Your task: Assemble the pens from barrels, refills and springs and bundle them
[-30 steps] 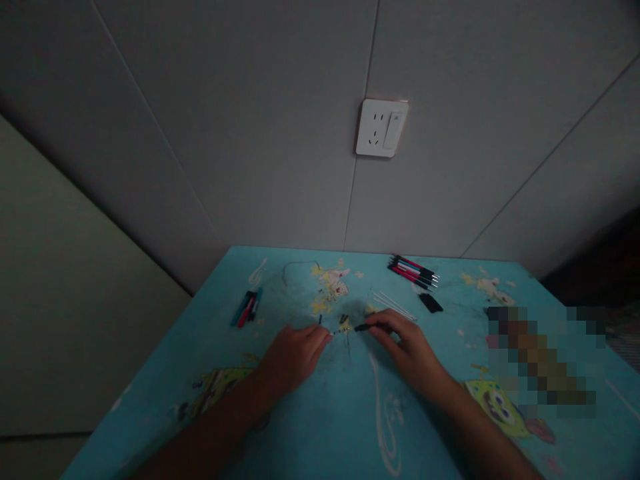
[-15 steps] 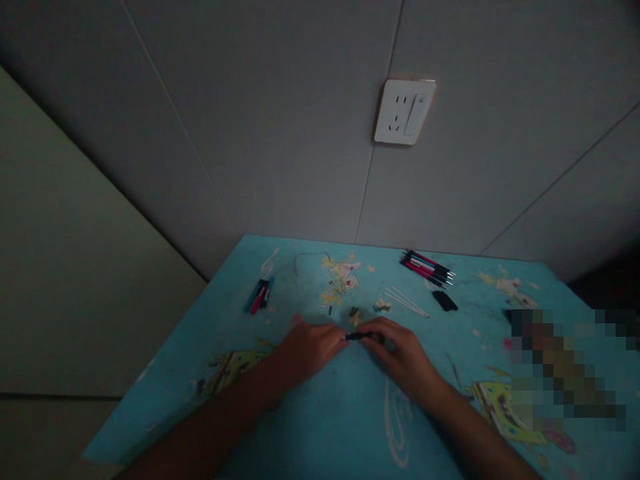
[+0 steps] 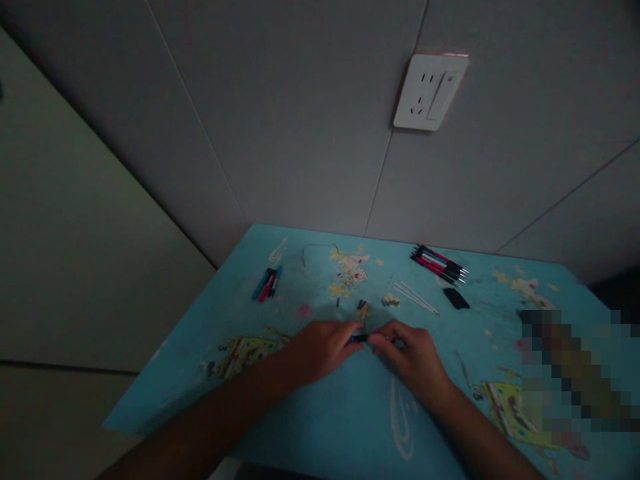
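Note:
Near the middle of the table, my left hand [image 3: 323, 348] and my right hand [image 3: 409, 348] meet at a small dark pen [image 3: 361, 339]. Both hands are closed, thumb and fingers pinching the pen from either side. My fingers cover much of it, and only a short black stretch shows between them. Just beyond the hands lie small dark pieces [image 3: 361, 305] and a little pile of tiny parts [image 3: 391, 301]. Thin white pen refills [image 3: 416, 297] rest to the right of that pile.
Red and black pens [image 3: 439, 265] lie together at the back right, with a flat black piece [image 3: 456, 298] below. Short blue, red and black tubes [image 3: 267, 284] sit at the left. A wall socket [image 3: 431, 92] is above the patterned blue table [image 3: 200, 413].
The view has shifted, so the table's back edge sits slightly higher. My left fingers have moved further over the pen, and less of it shows.

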`<state>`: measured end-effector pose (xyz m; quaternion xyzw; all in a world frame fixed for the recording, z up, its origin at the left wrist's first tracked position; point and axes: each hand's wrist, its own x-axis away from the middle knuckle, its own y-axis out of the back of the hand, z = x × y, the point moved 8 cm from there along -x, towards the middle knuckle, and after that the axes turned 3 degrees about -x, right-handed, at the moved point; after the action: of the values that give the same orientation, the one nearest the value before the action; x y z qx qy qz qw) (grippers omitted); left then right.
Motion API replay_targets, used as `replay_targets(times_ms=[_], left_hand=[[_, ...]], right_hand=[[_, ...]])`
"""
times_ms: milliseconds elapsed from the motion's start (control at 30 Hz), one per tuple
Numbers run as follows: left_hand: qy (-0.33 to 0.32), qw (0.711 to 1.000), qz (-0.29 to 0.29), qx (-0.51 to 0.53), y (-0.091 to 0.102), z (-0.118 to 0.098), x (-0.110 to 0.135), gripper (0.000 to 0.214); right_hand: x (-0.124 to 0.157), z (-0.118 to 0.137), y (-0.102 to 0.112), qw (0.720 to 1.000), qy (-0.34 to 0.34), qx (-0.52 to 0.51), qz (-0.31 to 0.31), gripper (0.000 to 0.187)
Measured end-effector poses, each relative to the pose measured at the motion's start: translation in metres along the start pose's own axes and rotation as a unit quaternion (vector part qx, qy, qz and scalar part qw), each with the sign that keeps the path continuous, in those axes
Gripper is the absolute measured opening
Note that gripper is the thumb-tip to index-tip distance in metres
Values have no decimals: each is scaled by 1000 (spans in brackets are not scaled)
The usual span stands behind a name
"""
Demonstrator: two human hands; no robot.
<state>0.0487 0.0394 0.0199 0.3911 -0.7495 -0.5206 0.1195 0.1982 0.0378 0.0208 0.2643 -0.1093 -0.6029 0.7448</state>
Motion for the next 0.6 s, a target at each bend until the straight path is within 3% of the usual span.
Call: replay_targets(times_ms=[100, 167, 267, 333, 467, 600], left_hand=[[5, 1000, -1, -12, -3, 3, -1, 36], [18, 999, 1, -29, -3, 7, -1, 30], [27, 998, 1, -51, -2, 8, -2, 25], [5, 999, -7, -48, -2, 5, -2, 27], [-39, 997, -13, -62, -4, 0, 0, 25], [-35, 995, -8, -90, -7, 4, 0, 20]], right_hand=[[0, -1, 0, 999, 6, 46, 12, 37], [-1, 1, 3, 999, 26, 45, 9, 24], [-1, 8, 5, 997, 66, 29, 12, 29], [-1, 11, 3, 996, 81, 43, 16, 18], [0, 6, -3, 991, 69, 106, 35, 36], [-1, 13, -2, 988, 100, 103, 53, 19]])
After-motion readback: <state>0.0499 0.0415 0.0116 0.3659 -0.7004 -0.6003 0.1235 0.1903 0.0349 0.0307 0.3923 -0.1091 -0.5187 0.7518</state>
